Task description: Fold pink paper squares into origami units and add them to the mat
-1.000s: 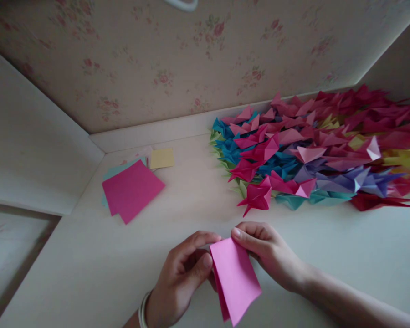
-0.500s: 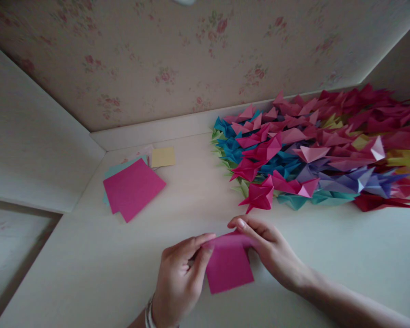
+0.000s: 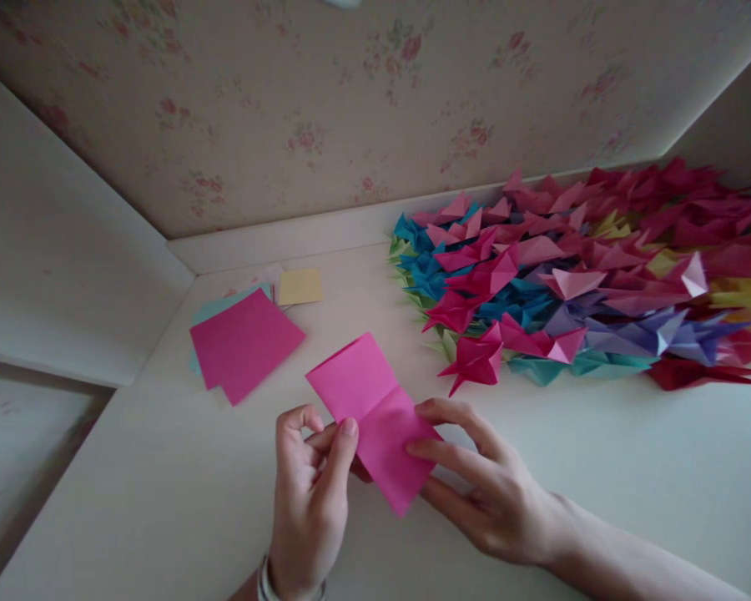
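A pink sheet of origami paper [image 3: 375, 405], folded into a narrow rectangle with a crease across its middle, is held tilted between my hands above the white table. My left hand [image 3: 316, 488] pinches its left edge near the crease, thumb on top. On the right side, my right hand [image 3: 488, 480] grips the lower half, with two fingertips on its upper face and other fingers beneath, partly hidden. A bracelet circles my left wrist.
Many folded paper cranes [image 3: 576, 275] in pink, blue, purple, yellow and green crowd the table's back right. At left lie a stack of pink sheets [image 3: 247, 346] over light blue paper and a small yellow square [image 3: 300, 286]. A flowered wall [image 3: 300, 117] stands behind.
The pink paper has been turned and lifted, and its creased, narrow shape now points up and left. My right hand has moved down along its right side; my left still pinches it.
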A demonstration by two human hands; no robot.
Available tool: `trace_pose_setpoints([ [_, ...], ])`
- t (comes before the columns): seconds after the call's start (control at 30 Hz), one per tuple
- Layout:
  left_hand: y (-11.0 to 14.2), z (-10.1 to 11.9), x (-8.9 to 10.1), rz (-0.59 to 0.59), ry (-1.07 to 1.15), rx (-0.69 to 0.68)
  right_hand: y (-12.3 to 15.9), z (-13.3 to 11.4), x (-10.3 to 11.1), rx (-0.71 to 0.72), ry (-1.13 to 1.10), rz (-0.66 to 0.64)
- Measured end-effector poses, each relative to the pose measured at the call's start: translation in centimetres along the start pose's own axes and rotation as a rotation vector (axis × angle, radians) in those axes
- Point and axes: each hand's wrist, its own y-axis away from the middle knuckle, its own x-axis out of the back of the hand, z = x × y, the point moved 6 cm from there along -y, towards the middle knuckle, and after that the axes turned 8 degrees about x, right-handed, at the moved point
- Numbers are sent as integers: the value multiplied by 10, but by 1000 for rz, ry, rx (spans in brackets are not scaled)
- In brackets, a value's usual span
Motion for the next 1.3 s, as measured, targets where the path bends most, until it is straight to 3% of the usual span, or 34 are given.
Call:
trace_pose_setpoints([
  [0.1,-1,2,1,-25,-172,-33,2,0,3,22,4,32],
  [0.2,-2,2,-4,-137,-267,-8,2,3,6,-4,-3,97],
  [0.33,0,4,-9,-203,-184,57,2,12,10,-126,-82,194],
  [0.43,1,9,-13,-236,-189,4,2,22,12,-285,-176,251],
  [0.53,0,9,-12,-214,-281,-57,4,30,10,-458,-259,249],
  [0.63,-2,7,-9,-173,-338,-49,4,32,8,-541,-323,220],
  [0.9,-4,-2,-7,-152,-223,89,5,33,4,-628,-428,222],
  [1.3,-2,-6,-9,-181,-259,80,12,39,-3,-735,-587,275],
])
